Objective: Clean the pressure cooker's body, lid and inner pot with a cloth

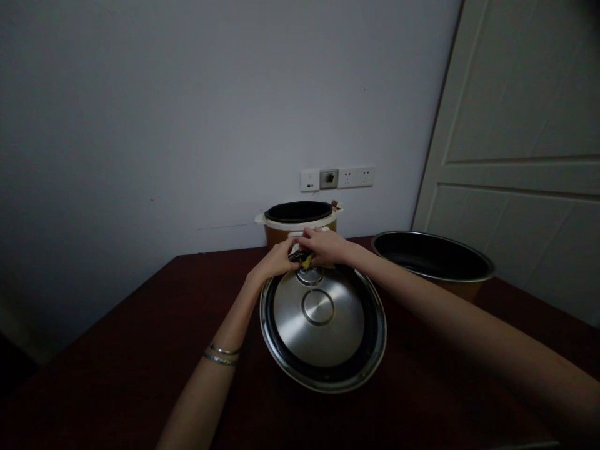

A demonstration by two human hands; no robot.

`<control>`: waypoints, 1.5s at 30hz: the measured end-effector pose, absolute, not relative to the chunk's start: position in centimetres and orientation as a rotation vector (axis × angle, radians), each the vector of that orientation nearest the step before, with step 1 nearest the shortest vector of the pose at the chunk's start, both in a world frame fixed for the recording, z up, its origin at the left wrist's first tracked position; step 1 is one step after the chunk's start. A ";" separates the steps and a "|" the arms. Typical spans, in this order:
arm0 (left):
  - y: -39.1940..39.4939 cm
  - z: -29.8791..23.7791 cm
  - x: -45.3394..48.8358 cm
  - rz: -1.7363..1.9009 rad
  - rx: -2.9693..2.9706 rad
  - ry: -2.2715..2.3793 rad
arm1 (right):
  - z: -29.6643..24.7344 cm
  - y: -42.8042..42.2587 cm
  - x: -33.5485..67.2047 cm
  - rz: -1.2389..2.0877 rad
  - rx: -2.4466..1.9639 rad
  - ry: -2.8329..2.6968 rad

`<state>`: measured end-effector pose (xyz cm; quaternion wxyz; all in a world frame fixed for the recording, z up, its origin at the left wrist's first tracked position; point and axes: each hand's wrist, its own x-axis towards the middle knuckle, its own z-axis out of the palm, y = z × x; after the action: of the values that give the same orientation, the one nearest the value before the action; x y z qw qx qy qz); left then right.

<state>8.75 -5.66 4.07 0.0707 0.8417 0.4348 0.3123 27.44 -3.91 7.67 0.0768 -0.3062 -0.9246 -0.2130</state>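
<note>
A round, lid-like metal part point(323, 331) stands tilted in front of me. It has a brushed steel disc with a small raised circle at its middle, a dark ring and a shiny rim. My left hand point(276, 257) is closed at its top edge, thumb and fingers around a small dark and yellow piece point(306, 261). Beside it, my right hand point(323, 245) reaches over the same spot with curled fingers. Both sets of fingertips meet there and partly hide what they grip. Two metal bangles point(222, 355) circle my left wrist.
Behind my hands, an orange-brown cooker point(276, 234) with a white rim and dark inside stands against the wall. At the right is a wide, dark-lined pot point(487, 265) with a metal rim. Sockets point(356, 177) sit on the wall above the dark red table point(187, 294).
</note>
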 end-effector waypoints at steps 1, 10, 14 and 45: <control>-5.7 4.1 8.6 0.918 2.531 1.293 | 7.6 -4.0 27.3 -0.644 -0.927 -2.772; -5.2 4.0 8.2 0.873 2.521 1.241 | 7.0 -4.8 26.3 -0.797 -1.015 -2.707; -5.2 4.0 8.4 0.890 2.485 1.230 | 6.8 -5.0 26.3 -0.807 -1.030 -2.693; -5.0 4.0 8.1 0.820 2.579 1.244 | 7.1 -6.3 26.4 -0.636 -0.894 -2.862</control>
<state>8.15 -4.96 3.97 0.0814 0.8630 0.4163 0.2745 26.39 -6.30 7.15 0.0381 -0.2915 -0.9331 -0.2072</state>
